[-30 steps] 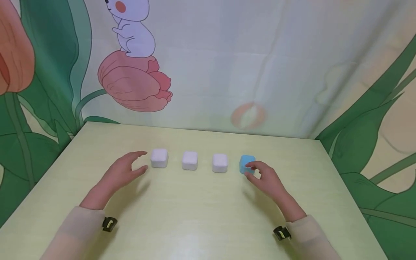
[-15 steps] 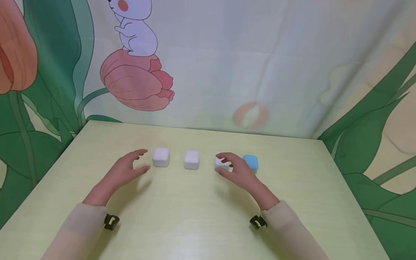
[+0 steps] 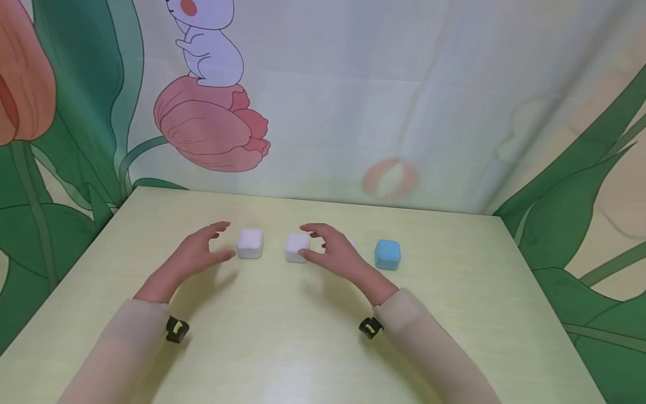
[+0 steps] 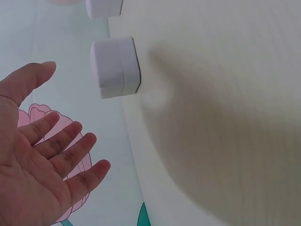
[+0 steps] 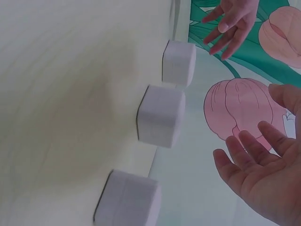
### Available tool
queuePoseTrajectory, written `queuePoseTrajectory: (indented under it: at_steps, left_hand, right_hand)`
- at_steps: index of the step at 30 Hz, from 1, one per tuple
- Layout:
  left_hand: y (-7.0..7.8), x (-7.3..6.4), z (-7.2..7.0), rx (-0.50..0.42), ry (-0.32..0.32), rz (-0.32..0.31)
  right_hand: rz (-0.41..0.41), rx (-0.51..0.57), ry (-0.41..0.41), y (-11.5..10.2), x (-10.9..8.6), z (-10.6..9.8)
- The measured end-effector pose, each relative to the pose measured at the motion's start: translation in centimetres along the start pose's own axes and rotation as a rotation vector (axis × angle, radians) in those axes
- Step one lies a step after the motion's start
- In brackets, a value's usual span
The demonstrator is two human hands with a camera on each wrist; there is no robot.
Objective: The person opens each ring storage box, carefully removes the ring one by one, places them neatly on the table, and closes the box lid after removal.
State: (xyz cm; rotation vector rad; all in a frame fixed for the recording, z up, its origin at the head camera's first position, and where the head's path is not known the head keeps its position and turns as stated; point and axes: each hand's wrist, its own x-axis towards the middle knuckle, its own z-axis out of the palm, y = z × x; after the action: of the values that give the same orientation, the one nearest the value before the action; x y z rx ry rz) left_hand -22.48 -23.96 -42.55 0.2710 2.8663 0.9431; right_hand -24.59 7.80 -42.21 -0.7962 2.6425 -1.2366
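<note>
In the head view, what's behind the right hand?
A white cube: only a corner shows past the right hand; the rest is covered. The hand also overlaps the second cube from left.

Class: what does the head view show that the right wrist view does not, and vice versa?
Only the head view shows the blue block, the sleeves and the dark bands beside them.

Only the right wrist view shows the palm of the right hand and the nearest white block uncovered, though cut off by the frame.

Both share that block, the other two white blocks, both hands, including the left hand, the table and the flower-printed cloth.
</note>
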Motion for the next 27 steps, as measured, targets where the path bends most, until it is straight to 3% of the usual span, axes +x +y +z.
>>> queuePoseTrajectory:
  at_steps: [12, 27]
  left_hand:
    - [0.1, 1.8, -0.5, -0.026, -0.058, 0.018]
    - [-1.7, 3.3, 0.9, -0.082, -0.092, -0.02]
  right_hand:
    - [0.024, 0.019, -0.073, -1.5, 2.7, 1.3]
    - [0.081, 0.02, -0.069, -2.0, 6.1, 3.6]
